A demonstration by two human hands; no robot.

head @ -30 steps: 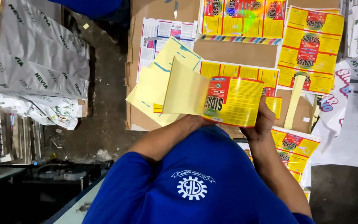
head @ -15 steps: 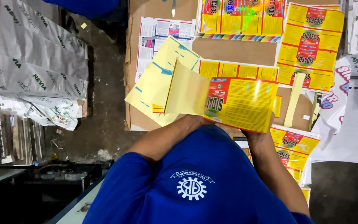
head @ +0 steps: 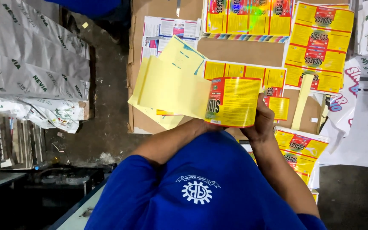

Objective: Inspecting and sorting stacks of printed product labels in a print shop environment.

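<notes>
Both my hands hold a stack of yellow labels [head: 171,89] fanned out to the left, above a cardboard-covered surface [head: 243,51]. The top label [head: 235,102] shows a red, green and yellow print. My right hand [head: 260,121] grips the stack's right edge, thumb on the printed face. Under the stack's lower edge, my left hand [head: 206,126] supports it and is mostly hidden. My blue shirt [head: 201,187] fills the bottom of the view.
Printed yellow-and-red label sheets lie at the top [head: 248,17], right [head: 320,47] and lower right [head: 299,149]. A narrow yellow strip [head: 302,102] leans between them. Grey wrapped paper bundles [head: 35,72] sit at left beside dark floor [head: 107,123]. White printed sheets [head: 354,123] lie at right.
The stack has fanned wider to the left and lifted slightly. My right hand has moved from the stack's lower edge up to its right edge.
</notes>
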